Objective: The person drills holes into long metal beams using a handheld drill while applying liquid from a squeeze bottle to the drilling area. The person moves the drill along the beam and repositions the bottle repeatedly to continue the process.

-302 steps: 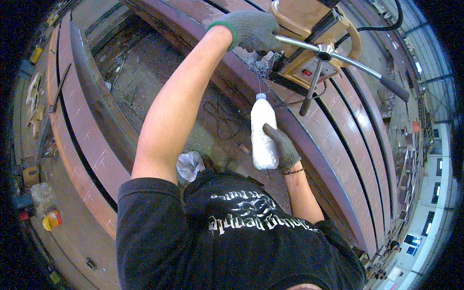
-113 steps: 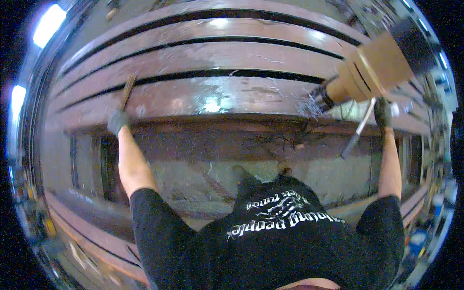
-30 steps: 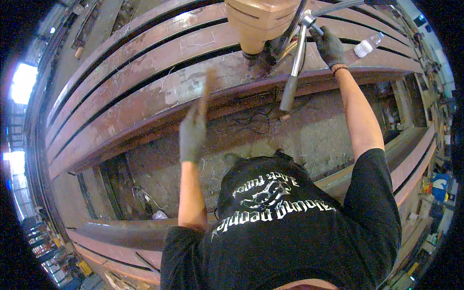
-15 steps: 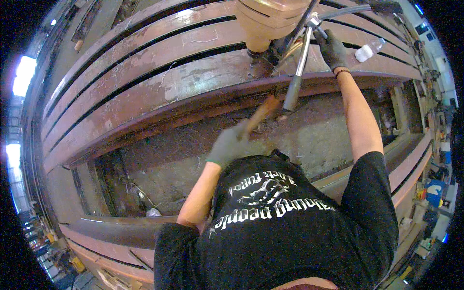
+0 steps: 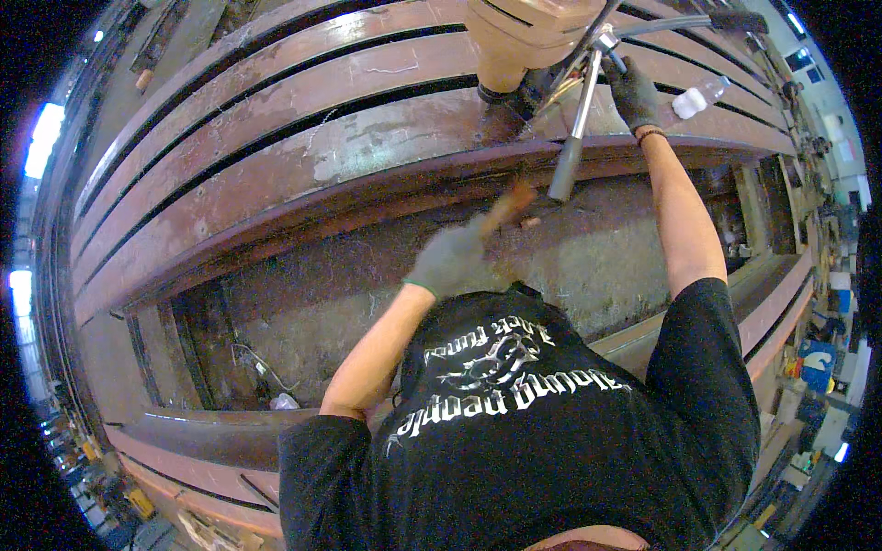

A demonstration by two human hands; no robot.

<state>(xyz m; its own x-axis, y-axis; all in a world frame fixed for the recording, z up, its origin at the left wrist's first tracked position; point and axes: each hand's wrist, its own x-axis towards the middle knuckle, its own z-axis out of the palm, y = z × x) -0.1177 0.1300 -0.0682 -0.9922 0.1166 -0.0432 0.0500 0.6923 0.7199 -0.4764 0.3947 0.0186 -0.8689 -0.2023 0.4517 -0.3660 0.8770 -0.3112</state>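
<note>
the left hand (image 5: 447,259), in a grey knit glove, is closed around a flat brown brush-like tool (image 5: 508,208), blurred, in front of the slotted, reddish-brown metal counter (image 5: 367,138). the right hand (image 5: 630,94), gloved likewise, curls around a short metal lever (image 5: 619,65) on a bulky tan drilling machine (image 5: 525,29). to its right, a clear plastic bottle with white contents (image 5: 700,97) lies tilted on the counter.
</note>
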